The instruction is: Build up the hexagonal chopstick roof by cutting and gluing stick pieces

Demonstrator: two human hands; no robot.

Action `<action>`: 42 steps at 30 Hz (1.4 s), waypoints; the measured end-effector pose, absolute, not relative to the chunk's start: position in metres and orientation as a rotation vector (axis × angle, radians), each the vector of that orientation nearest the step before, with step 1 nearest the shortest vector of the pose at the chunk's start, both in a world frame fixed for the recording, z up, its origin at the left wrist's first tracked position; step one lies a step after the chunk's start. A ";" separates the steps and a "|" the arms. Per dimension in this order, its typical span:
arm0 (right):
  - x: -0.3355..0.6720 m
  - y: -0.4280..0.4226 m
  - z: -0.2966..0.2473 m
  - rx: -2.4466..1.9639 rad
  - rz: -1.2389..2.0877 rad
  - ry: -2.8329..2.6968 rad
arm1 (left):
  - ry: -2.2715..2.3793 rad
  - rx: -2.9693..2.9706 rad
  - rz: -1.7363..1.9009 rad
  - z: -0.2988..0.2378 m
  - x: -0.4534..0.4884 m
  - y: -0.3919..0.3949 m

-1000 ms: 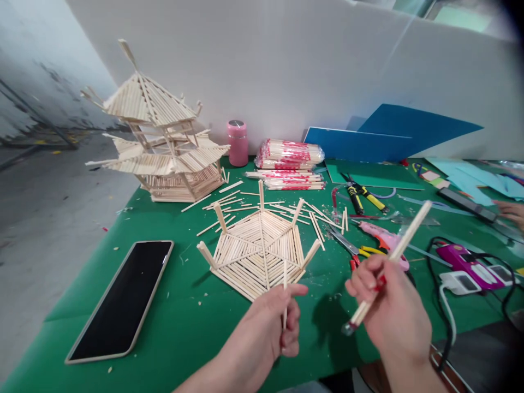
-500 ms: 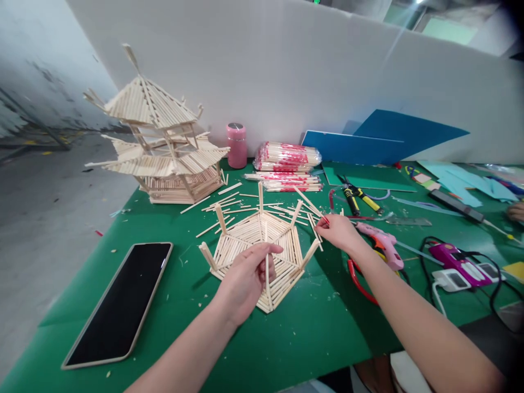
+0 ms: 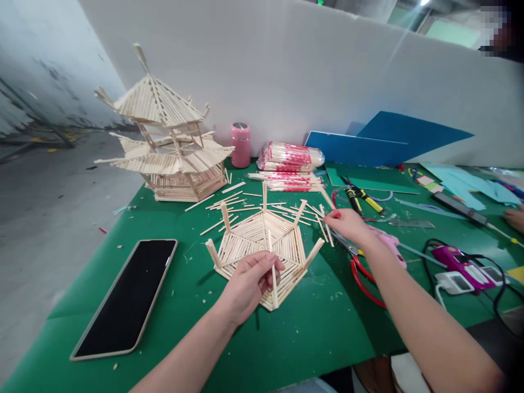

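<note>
My left hand (image 3: 256,281) pinches a thin wooden stick (image 3: 273,259), which points up in front of the hexagonal stick base (image 3: 233,248). That base lies flat on the green table, with short posts standing at several corners. Off to the right, my right hand (image 3: 350,226) is closed on another wooden stick (image 3: 326,197) that slants away from its fingertips. Under and beside those fingers lie loose sticks (image 3: 303,213). Red-handled scissors (image 3: 366,284) lie partly beneath my right forearm.
A stick pagoda (image 3: 164,147) stands at the back left, a pink flask (image 3: 240,144) beside it. Bagged sticks (image 3: 290,158), pliers (image 3: 362,196), a pink glue gun (image 3: 388,243), a purple device (image 3: 466,265) and a phone (image 3: 126,297) lie around. Another person's hand (image 3: 514,218) shows at right.
My right hand has moved slightly right, and its stick now points more steeply away. The left hand is slightly lower against the base, still holding its stick. The view has shifted a little.
</note>
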State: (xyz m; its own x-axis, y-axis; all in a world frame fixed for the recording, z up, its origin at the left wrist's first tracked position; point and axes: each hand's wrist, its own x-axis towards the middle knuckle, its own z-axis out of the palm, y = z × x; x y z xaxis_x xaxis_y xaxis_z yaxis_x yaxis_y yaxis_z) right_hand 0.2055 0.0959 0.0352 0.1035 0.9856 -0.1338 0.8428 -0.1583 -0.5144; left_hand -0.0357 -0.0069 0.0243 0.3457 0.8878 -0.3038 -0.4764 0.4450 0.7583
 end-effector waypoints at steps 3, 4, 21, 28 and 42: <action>0.212 0.063 0.065 -1.906 0.690 -1.697 | 0.780 0.628 0.945 0.027 -0.036 -0.008; 0.210 0.048 0.075 -1.821 0.741 -1.674 | 0.776 0.632 0.937 0.028 -0.035 -0.009; 0.106 -0.029 0.061 -1.307 1.475 -1.339 | 0.972 1.052 0.880 0.044 -0.041 -0.032; 0.099 -0.027 0.054 -1.283 1.474 -1.291 | 0.979 1.095 0.906 0.045 -0.041 -0.031; 0.095 -0.024 0.044 -1.210 1.538 -1.219 | 0.979 1.022 0.942 0.041 -0.039 -0.032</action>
